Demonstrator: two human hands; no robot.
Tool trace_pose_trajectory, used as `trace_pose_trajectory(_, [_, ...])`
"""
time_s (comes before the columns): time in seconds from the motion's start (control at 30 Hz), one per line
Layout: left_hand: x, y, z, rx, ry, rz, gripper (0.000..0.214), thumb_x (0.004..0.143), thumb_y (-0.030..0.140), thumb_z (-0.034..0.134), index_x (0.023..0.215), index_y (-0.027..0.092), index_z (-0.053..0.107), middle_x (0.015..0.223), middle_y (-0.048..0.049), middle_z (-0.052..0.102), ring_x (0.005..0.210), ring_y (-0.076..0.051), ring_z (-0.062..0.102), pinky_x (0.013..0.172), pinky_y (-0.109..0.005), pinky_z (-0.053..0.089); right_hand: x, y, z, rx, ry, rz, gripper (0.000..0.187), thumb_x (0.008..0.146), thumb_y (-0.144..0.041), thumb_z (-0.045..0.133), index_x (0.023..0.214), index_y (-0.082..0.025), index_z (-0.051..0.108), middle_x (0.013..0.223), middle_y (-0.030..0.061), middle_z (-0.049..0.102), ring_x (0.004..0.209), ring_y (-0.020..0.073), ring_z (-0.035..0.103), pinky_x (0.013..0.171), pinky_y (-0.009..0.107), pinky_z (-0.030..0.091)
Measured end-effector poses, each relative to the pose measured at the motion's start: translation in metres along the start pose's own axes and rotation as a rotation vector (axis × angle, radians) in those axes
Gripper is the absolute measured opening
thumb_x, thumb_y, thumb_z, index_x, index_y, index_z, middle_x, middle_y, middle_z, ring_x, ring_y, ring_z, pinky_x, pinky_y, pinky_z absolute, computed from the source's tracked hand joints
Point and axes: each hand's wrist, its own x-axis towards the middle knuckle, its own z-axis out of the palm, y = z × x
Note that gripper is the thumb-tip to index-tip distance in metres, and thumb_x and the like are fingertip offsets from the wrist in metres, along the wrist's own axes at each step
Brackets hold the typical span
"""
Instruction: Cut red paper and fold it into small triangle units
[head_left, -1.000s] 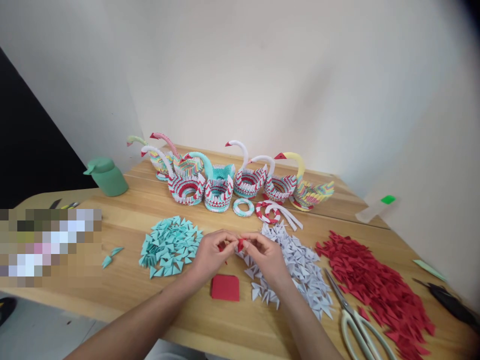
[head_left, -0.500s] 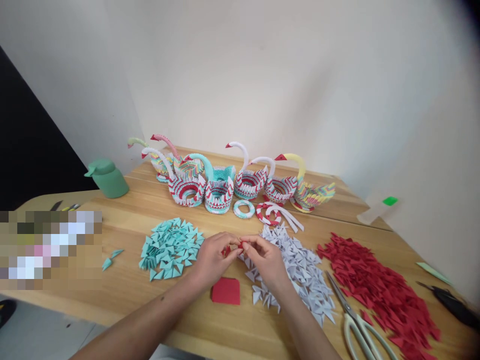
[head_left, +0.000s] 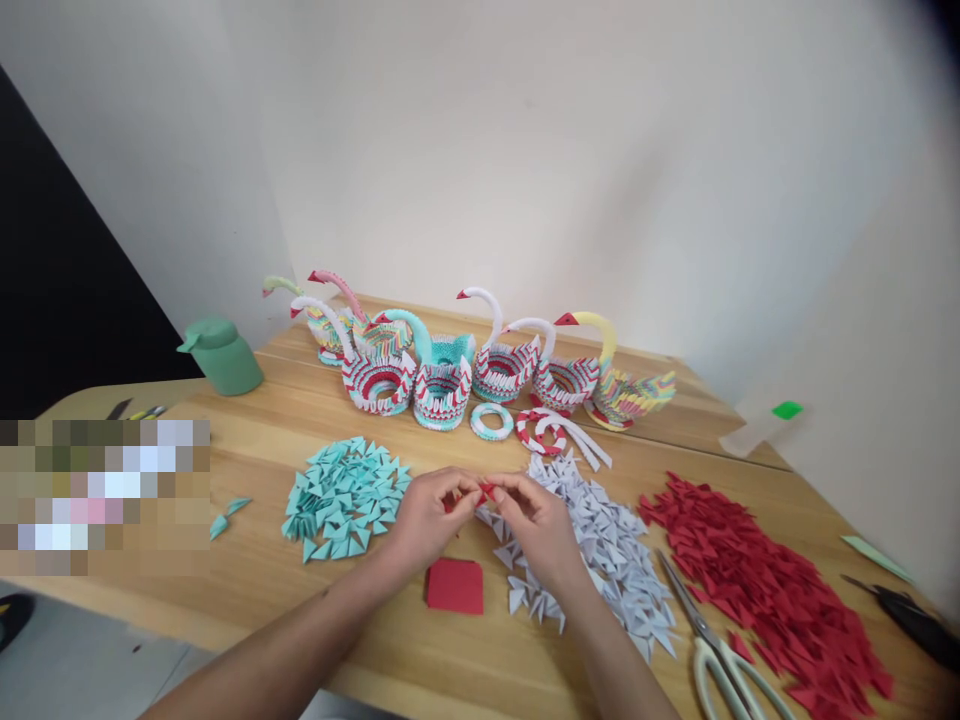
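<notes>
A small piece of red paper (head_left: 487, 491) is pinched between the fingertips of both my hands, over the middle of the table. My left hand (head_left: 433, 510) is closed on its left side, and my right hand (head_left: 536, 522) grips its right side. The fingers hide much of the piece, so its exact folds cannot be made out. Just below my hands lies a stack of red paper rectangles (head_left: 455, 586). White folded paper triangles (head_left: 611, 540) spread under and beside my right hand. A heap of teal paper triangles (head_left: 349, 498) lies left of my left hand.
Red paper triangles (head_left: 772, 590) and scissors (head_left: 709, 640) lie at the right, near a black-handled tool (head_left: 911, 620). Several paper swans (head_left: 442, 390) stand at the back, with two paper rings (head_left: 492, 422) before them. A green jug (head_left: 225, 358) stands at the left.
The view has shifted slightly, moving the table's things a little right and down in the picture. Both hands still pinch the red paper, with their fingertips slightly moved.
</notes>
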Motion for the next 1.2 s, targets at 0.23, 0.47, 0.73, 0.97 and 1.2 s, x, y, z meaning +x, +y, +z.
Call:
trace_pose_trajectory(0.23, [0.0017,0.0005,-0.0001,0.025,0.005,0.038,0.012,0.078,0.011,0.054,0.073,0.016,0.064,0.08,-0.003,0.069,0.071,-0.013,0.061,0.061,-0.02,0.044,-0.0008,-0.0025,0.001,-0.042,0.001,-0.042,0.018,0.082,-0.027,0.055,0.091,-0.019,0.069,0.088,0.0054,0.069,0.077,0.0188,0.063,0.07,0.028,0.048])
trace_pose_trajectory(0.47, [0.002,0.0017,-0.0007,0.031,-0.006,0.085,0.015,0.076,0.006,0.054,0.07,0.016,0.063,0.078,-0.0021,0.068,0.074,-0.013,0.061,0.069,-0.021,0.043,-0.0004,-0.003,0.0008,-0.046,-0.007,-0.041,0.018,0.082,-0.027,0.056,0.092,-0.019,0.068,0.083,0.0041,0.068,0.073,0.0174,0.061,0.068,0.027,0.047])
trace_pose_trajectory(0.73, [0.0027,0.0027,-0.0004,0.026,0.008,0.08,0.014,0.075,0.006,0.054,0.069,0.016,0.062,0.081,-0.0027,0.067,0.074,-0.013,0.06,0.065,-0.02,0.043,-0.0004,-0.0022,0.0012,-0.034,-0.017,-0.029,0.018,0.083,-0.027,0.055,0.091,-0.019,0.068,0.086,0.0048,0.068,0.076,0.0182,0.062,0.069,0.027,0.048])
trace_pose_trajectory(0.97, [0.0025,0.0011,0.0001,0.07,0.01,0.082,0.017,0.072,0.002,0.053,0.07,0.016,0.061,0.078,-0.0016,0.066,0.072,-0.013,0.059,0.064,-0.02,0.042,-0.002,-0.0021,0.0018,-0.068,-0.029,-0.061,0.019,0.081,-0.024,0.055,0.095,-0.019,0.067,0.084,0.0042,0.067,0.074,0.0178,0.061,0.069,0.027,0.048])
trace_pose_trajectory(1.2, [-0.005,-0.0026,0.0045,0.314,0.019,0.323,0.013,0.081,0.009,0.053,0.082,0.018,0.062,0.093,-0.0046,0.067,0.086,-0.016,0.06,0.077,-0.027,0.046,-0.0019,-0.0001,0.0037,-0.062,-0.002,-0.058,0.014,0.079,-0.02,0.053,0.088,-0.019,0.064,0.084,0.0038,0.068,0.076,0.0184,0.063,0.07,0.028,0.048])
